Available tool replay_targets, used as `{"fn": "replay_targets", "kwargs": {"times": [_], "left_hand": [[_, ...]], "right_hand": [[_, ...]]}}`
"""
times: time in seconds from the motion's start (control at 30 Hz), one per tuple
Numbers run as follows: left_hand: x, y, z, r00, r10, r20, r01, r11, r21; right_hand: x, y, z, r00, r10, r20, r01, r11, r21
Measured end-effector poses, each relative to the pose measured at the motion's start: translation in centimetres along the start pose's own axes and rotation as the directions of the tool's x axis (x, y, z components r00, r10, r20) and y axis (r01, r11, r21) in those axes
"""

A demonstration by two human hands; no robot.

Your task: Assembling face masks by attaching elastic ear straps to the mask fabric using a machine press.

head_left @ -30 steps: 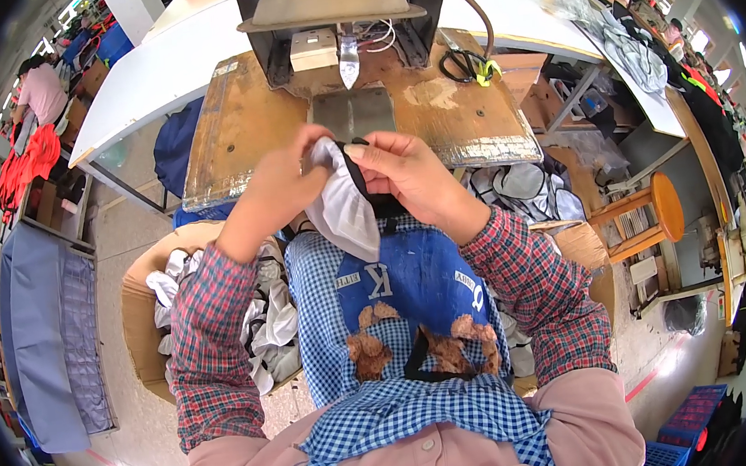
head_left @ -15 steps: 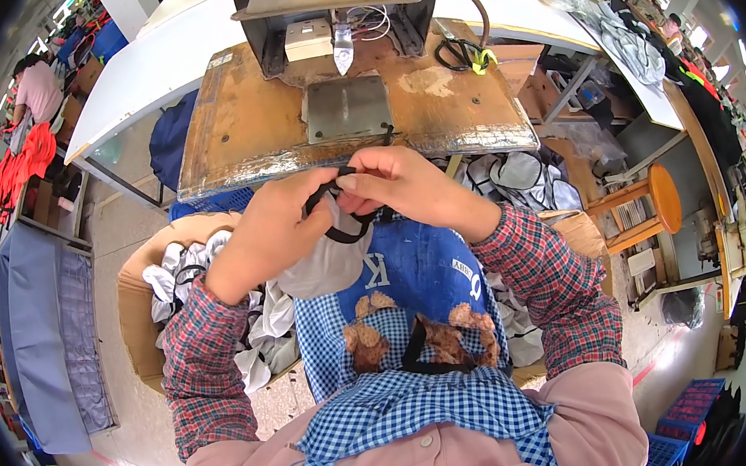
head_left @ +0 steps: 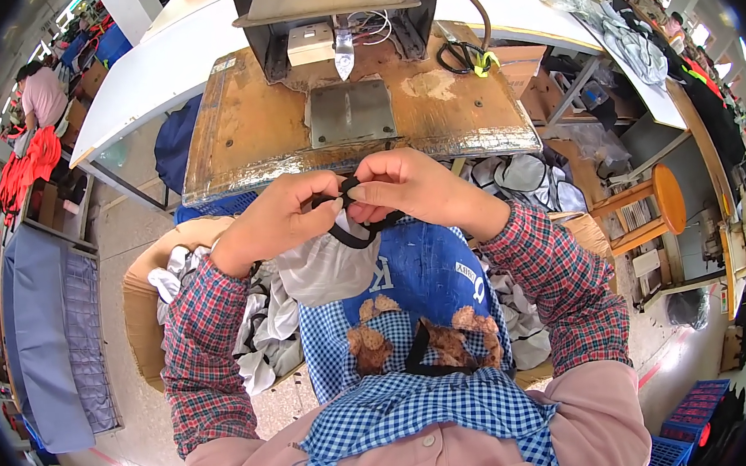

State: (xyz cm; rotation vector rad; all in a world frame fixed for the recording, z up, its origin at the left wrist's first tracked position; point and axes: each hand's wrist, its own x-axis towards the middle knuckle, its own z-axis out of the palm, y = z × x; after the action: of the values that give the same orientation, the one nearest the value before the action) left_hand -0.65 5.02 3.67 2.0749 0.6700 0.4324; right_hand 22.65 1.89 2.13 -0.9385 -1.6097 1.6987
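At the frame's centre, the left hand (head_left: 281,213) and right hand (head_left: 421,189) each pinch the black trim (head_left: 352,238) of a pale grey fabric piece (head_left: 327,269) in a narrow grip. The piece hangs just below; a worn wooden surface (head_left: 254,146) spans the upper middle.

White cloth (head_left: 327,270) lower, further left — left hand (head_left: 287,209), right hand (head_left: 418,186) closer together.

White tables (head_left: 167,64) flanking worn wooden worktop (head_left: 248,124); round wooden stool (head_left: 669,199) at right; pale floor (head_left: 121,290).
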Motion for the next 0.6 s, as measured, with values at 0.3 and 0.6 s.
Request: {"fn": "replay_targets", "kwargs": {"times": [0.3, 0.6], "left_hand": [[1.6, -0.9, -1.1, 0.979, -0.09, -0.185, 0.086, 0.996, -0.027], [4.3, -2.7, -3.5, 0.954, -0.225, -0.198, 0.156, 0.937, -0.314]], "right_hand": [[1.8, 1.4, -0.5, 0.963, -0.055, -0.265, 0.086, 0.99, 0.108], [4.4, 0.9, -1.4, 0.926, -0.034, -0.376, 0.172, 0.925, 0.34]]}}
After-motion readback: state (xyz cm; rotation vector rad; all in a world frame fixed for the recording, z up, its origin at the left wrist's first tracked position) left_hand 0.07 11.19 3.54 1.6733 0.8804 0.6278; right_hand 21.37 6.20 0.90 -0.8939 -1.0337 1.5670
